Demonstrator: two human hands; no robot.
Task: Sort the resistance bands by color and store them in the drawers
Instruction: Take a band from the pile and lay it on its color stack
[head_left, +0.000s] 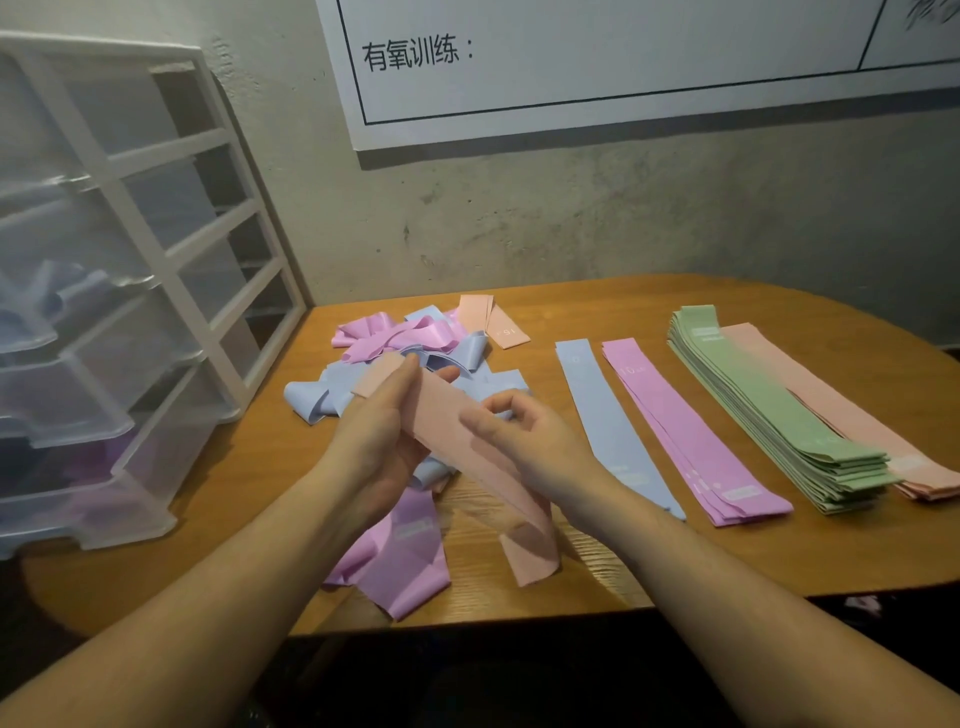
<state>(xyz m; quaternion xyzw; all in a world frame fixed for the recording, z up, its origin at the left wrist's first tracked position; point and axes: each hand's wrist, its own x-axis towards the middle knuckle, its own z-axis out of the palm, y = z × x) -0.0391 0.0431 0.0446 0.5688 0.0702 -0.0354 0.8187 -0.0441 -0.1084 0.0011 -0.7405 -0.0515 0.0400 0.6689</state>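
A peach resistance band (457, 447) stretches between both hands above the table. My left hand (379, 431) holds its upper end with fingers along it, and my right hand (524, 441) pinches its middle. Its lower end droops to the table. Under my hands lies a loose heap of pink and blue bands (405, 343), with a pink band (405, 561) nearest me. To the right lie sorted rows: a blue band (602, 415), a pink stack (691, 436), a green stack (769, 410) and a peach stack (883, 441).
A white drawer unit with clear plastic drawers (104, 312) stands at the left on the wooden table (675, 561); some drawers hold blue and pink bands. Another peach band (493, 319) lies by the wall. A white board (623, 67) hangs behind.
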